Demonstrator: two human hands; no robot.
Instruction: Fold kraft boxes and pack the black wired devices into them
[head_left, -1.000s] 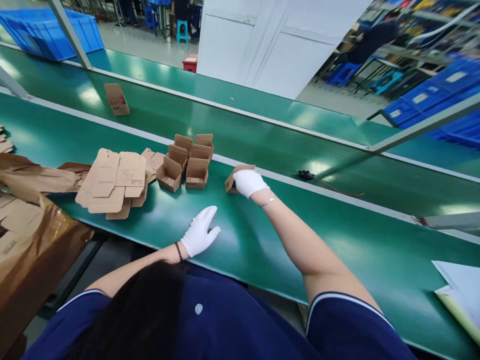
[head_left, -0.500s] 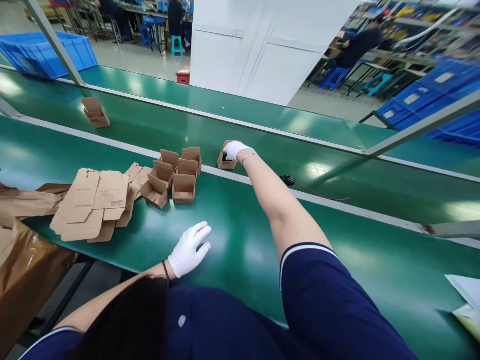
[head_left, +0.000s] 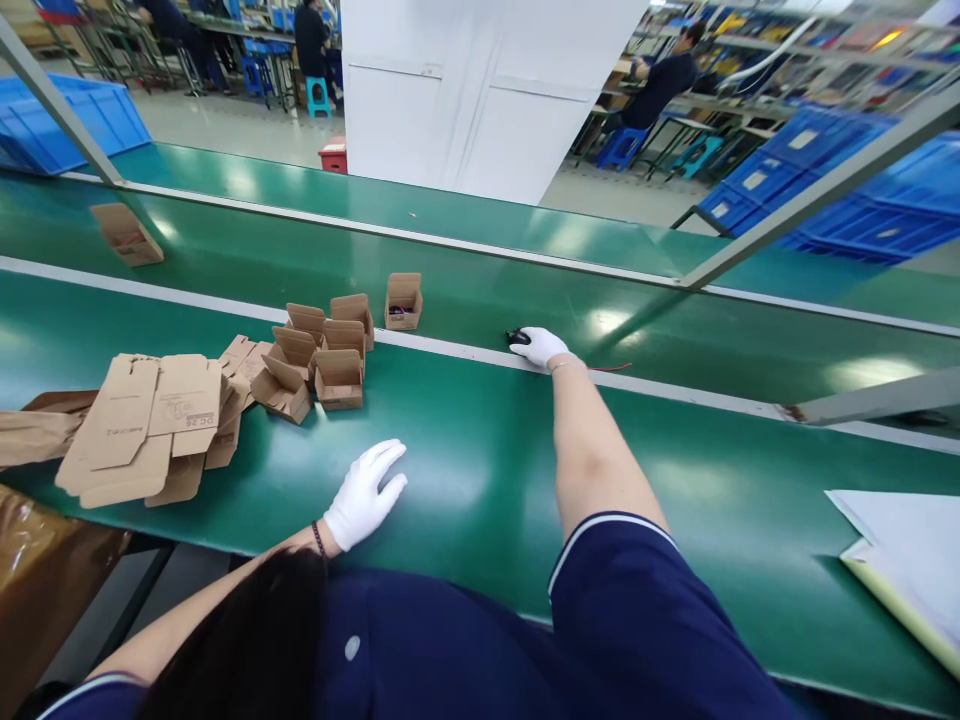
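Black part [head_left: 516,337], small with a thin red wire [head_left: 611,368] trailing to the right, sits at the pale strip between the near green belt [head_left: 480,480] and the one behind it, and the right hand [head_left: 538,346] in its white glove is stretched far out and closed over it; whether the fingers actually pinch it I cannot tell from here. The left hand [head_left: 365,494] lies flat and open on the near belt, holding nothing. With the arm at full reach, the wire looks likely to drag or catch on the strip's edge, and a loose pinch could drop the part. A single open carton [head_left: 403,301] stands just left on the far belt, clear of the clustered folded cartons [head_left: 322,355] and the flat blanks [head_left: 146,425].
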